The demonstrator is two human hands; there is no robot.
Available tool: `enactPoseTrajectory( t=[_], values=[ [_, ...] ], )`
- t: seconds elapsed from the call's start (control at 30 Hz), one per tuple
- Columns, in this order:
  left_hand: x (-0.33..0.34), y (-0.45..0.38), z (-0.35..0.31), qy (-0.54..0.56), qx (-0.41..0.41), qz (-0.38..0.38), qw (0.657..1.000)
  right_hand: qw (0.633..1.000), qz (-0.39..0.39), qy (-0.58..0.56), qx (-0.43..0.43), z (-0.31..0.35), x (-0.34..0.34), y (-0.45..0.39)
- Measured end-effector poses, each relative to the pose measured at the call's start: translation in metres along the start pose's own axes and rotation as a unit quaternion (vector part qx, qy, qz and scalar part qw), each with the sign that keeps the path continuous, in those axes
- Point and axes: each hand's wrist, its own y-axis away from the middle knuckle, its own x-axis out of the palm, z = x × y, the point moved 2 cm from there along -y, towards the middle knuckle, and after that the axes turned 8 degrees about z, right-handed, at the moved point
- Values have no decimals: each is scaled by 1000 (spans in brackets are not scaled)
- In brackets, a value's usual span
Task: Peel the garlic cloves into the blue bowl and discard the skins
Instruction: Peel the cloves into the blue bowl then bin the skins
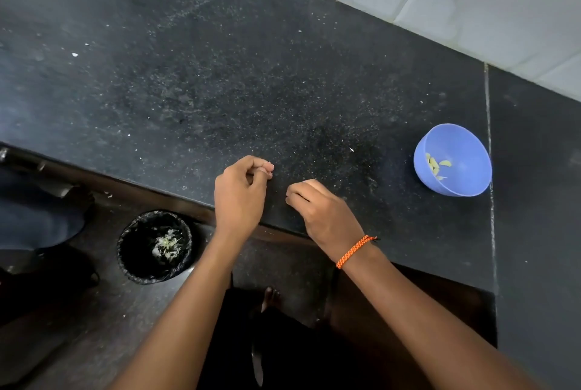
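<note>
Several peeled cloves (435, 165) already lay in the blue bowl (452, 160) on the surface (220, 81), skins (166, 246) in the bin (155, 246). Left hand (240, 194) and right hand (317, 210) were curled; whether either grip held anything I cannot tell.

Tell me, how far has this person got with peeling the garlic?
Some peeled cloves already lie in the blue bowl, and pale skins sit in the black bin on the floor. The left hand pinches something tiny, unclear what; the right hand rests curled. No unpeeled cloves show on the counter.
</note>
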Motion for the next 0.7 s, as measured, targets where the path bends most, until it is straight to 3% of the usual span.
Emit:
enactPoseTrajectory(
  t=[0.27, 0.43, 0.5, 0.57, 0.7],
  values=[
    [-4, 1, 3, 37, 10, -10, 999, 996, 42, 77, 13, 9, -5, -15],
    [-2, 6, 4, 79, 26, -26, 996, 995, -12, 97, 25, 15, 0, -16],
    [-7, 13, 4, 110, 45, -54, 991, 989, -69, -8, 128, 21, 2, -21],
    [-17, 20, 7, 154, 62, -102, 981, 950, -135, -172, 222, 38, 4, -32],
    [-47, 31, 29, 223, 71, -186, 954, 859, -181, -407, 252, 102, 13, -70]
  ],
)
